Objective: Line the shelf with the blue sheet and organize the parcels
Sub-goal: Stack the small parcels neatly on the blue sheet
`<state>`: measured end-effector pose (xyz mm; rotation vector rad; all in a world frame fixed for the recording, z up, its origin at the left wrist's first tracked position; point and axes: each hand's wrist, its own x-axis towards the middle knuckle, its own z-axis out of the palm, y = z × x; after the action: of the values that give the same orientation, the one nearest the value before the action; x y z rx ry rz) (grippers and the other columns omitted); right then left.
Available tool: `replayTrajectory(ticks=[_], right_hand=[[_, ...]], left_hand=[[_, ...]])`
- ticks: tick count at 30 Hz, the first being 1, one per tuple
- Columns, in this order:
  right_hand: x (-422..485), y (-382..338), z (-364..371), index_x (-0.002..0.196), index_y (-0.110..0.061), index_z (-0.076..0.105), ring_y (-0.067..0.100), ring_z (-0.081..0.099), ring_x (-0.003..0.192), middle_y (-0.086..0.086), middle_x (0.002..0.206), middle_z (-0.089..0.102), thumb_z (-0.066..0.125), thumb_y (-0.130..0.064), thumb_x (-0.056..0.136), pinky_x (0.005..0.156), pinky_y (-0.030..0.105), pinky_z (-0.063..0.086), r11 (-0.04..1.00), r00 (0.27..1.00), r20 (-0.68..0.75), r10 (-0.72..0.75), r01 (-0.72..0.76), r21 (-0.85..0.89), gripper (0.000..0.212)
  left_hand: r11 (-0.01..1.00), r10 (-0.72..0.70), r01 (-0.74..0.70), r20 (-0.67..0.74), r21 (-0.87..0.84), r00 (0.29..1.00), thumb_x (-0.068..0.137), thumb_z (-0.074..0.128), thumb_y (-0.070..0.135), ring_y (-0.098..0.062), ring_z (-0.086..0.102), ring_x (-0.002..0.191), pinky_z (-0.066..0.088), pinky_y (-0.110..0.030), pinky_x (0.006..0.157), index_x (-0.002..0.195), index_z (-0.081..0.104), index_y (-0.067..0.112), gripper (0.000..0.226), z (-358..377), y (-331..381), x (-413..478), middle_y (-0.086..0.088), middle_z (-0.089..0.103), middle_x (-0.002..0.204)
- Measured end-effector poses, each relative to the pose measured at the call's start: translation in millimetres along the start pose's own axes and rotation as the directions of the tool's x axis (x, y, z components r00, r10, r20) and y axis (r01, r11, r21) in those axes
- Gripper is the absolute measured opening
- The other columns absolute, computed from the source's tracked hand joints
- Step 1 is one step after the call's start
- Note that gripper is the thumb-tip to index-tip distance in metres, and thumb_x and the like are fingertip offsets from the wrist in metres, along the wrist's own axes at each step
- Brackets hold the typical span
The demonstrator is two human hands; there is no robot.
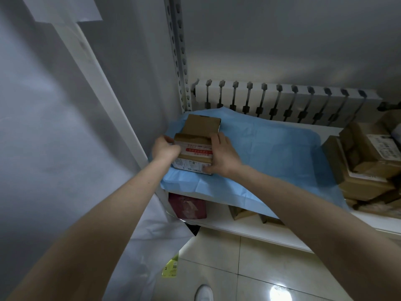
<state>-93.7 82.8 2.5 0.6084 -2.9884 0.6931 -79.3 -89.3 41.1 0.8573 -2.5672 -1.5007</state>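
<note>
At the bottom of the frame your white shoe [204, 293] stands on the tiled floor [271, 263]. Above it, a dark red box [187, 208] sits on the lower shelf [249, 230], beneath the front edge of the blue sheet [271, 153], which covers the left part of the upper shelf [329, 129]. Mid-frame, your left hand [165, 148] and right hand [223, 157] grip opposite sides of a labelled parcel [194, 157] on the sheet. A plain brown parcel [201, 123] lies just behind it. At the right edge, stacked parcels [368, 161] sit just beside the sheet, with a radiator [282, 103] behind.
</note>
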Motion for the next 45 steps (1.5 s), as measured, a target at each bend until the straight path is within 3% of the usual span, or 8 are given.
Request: replayTrajectory(ticks=[4,20,27,32,35,39,42,45], right_hand=[[3.8,-1.2,-1.4,0.132,-0.008,0.033,0.028,0.039,0.115,0.011,0.13,0.037,0.088,-0.031,0.06,0.088,0.043,0.048,1.0,0.999,0.027,0.029,-0.029,-0.01,0.094],[5.5,3.2,7.7,0.136,-0.01,0.032,0.028,0.047,0.11,0.009,0.134,0.036,0.084,-0.031,0.067,0.085,0.04,0.05,0.997,0.997,0.001,0.073,-0.073,-0.013,0.089],[14.5,17.0,-16.0,0.135,-0.017,0.032,0.026,0.046,0.114,0.007,0.131,0.035,0.08,-0.046,0.068,0.087,0.044,0.051,0.998,0.977,0.212,0.039,-0.029,-0.048,0.088],[9.4,17.6,-35.3,0.132,-0.012,0.045,0.026,0.047,0.115,0.008,0.132,0.041,0.068,-0.033,0.085,0.088,0.042,0.048,0.997,0.987,0.14,-0.076,0.079,-0.015,0.057],[4.5,21.1,-41.0,0.133,-0.009,0.05,0.029,0.048,0.119,0.01,0.135,0.046,0.059,-0.021,0.091,0.094,0.043,0.046,0.997,0.979,0.188,-0.075,0.076,0.001,0.044],[-11.9,41.1,-70.8,0.135,-0.015,0.05,0.024,0.045,0.125,0.006,0.139,0.045,0.053,-0.015,0.094,0.099,0.04,0.043,0.997,0.996,0.078,0.03,-0.035,0.062,0.041],[-32.8,66.2,-98.4,0.124,-0.015,0.059,0.023,0.052,0.117,0.005,0.128,0.055,0.052,-0.016,0.096,0.094,0.038,0.046,0.989,0.992,-0.025,0.128,-0.125,0.074,0.029],[-59.6,88.9,-127.8,0.097,-0.015,0.063,0.024,0.061,0.094,0.005,0.101,0.066,0.049,-0.028,0.098,0.077,0.038,0.05,0.966,0.954,-0.152,0.26,-0.255,0.053,0.019]], left_hand=[[0.993,0.032,-0.033,0.01,0.116,0.999,0.083,0.061,0.008,-0.028,0.061,0.101,0.052,-0.033,0.083,0.096,0.052,0.015,0.018,1.9,5.1,2.0,-0.01,0.062,0.106],[0.945,0.127,-0.131,0.032,0.3,0.991,0.084,0.056,0.004,-0.029,0.059,0.103,0.043,-0.029,0.075,0.099,0.052,0.012,0.017,16.3,9.3,14.3,-0.011,0.06,0.104],[0.885,0.143,-0.159,0.069,0.439,0.987,0.09,0.051,0.01,-0.029,0.059,0.102,0.042,-0.029,0.073,0.105,0.055,0.008,0.016,26.2,11.7,17.6,-0.009,0.061,0.109],[0.777,0.196,-0.165,0.017,0.608,0.981,0.089,0.05,0.016,-0.03,0.058,0.105,0.052,-0.035,0.08,0.111,0.06,0.012,0.024,32.2,26.3,7.9,-0.01,0.059,0.115],[0.73,0.281,-0.335,0.185,0.596,0.942,0.087,0.047,0.01,-0.025,0.061,0.085,0.045,-0.028,0.063,0.093,0.062,0.012,0.016,46.6,40.7,-8.0,-0.007,0.062,0.092],[0.698,0.207,-0.41,0.383,0.587,0.9,0.087,0.047,0.008,-0.018,0.05,0.061,0.036,-0.025,0.05,0.067,0.05,0.013,0.021,65.6,62.1,-29.1,-0.003,0.051,0.066],[0.689,0.273,-0.485,0.427,0.539,0.862,0.09,0.043,0.006,-0.018,0.051,0.067,0.037,-0.025,0.053,0.072,0.053,0.011,0.021,87.5,89.9,-48.0,-0.002,0.051,0.073],[0.698,0.315,-0.548,0.49,0.461,0.813,0.095,0.039,0.009,-0.023,0.058,0.094,0.045,-0.028,0.072,0.104,0.063,0.007,0.025,118.7,120.7,-75.7,-0.004,0.06,0.104]])
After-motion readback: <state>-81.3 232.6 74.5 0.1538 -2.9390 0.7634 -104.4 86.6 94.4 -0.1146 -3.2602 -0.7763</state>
